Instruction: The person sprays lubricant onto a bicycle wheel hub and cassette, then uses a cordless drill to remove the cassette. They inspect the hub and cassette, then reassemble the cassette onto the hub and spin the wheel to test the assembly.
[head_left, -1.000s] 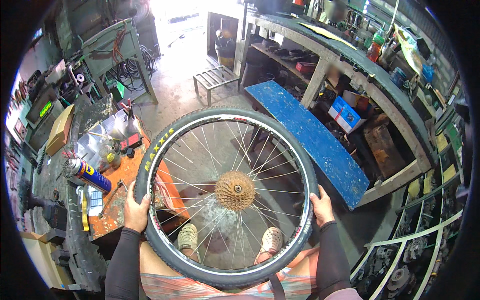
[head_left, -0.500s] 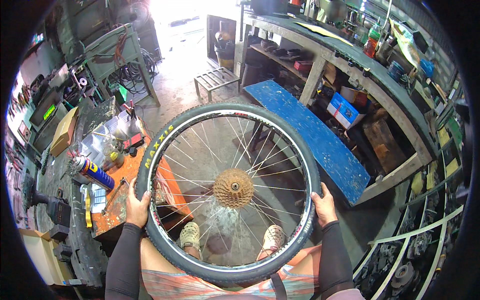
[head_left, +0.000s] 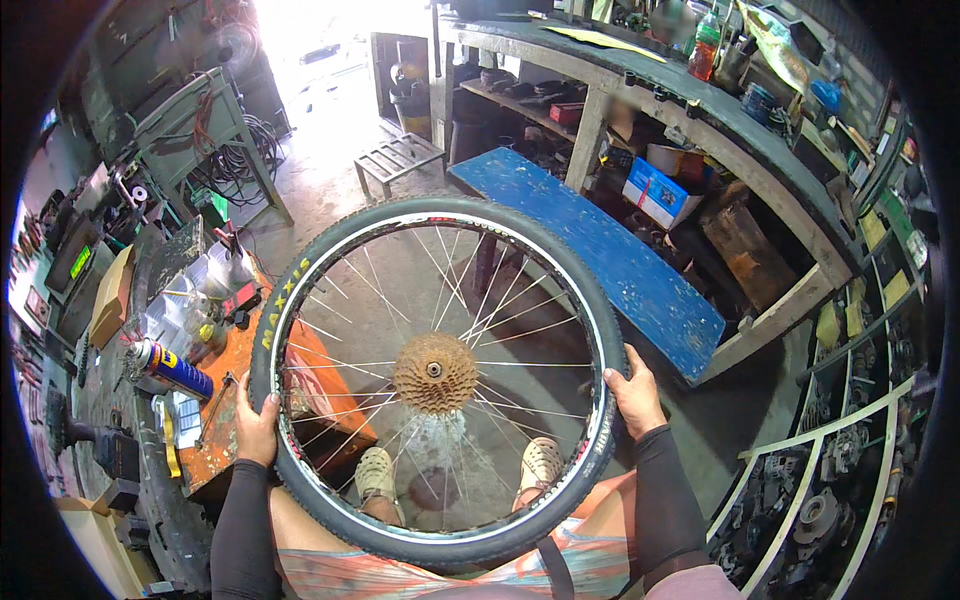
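A bicycle wheel (head_left: 278, 465) with a black knobbly tyre and a white-edged rim faces me above my lap. At its hub sits a rusty cassette (head_left: 435, 372), with thin spokes running out to the rim. My left hand (head_left: 256, 425) grips the tyre at its left side, thumb on the near face and fingers curled behind. On the opposite side my right hand (head_left: 636, 393) is closed on the tyre in the same way. The fingers are partly hidden behind the rubber. Through the spokes my feet in beige clogs show on the floor.
Left of the wheel, an orange worktop (head_left: 225, 430) carries a blue spray can (head_left: 172, 368) and clear plastic bins. A blue bench (head_left: 600, 262) stands beyond the wheel at right, before a long workbench. A slatted metal stool (head_left: 400, 158) is farther off. Shelves (head_left: 800, 440) of metal parts line the right.
The wheel, with both hands on it, appears slightly farther left. The surrounding room has also shifted left in view. Both hands keep their hold on the tyre.
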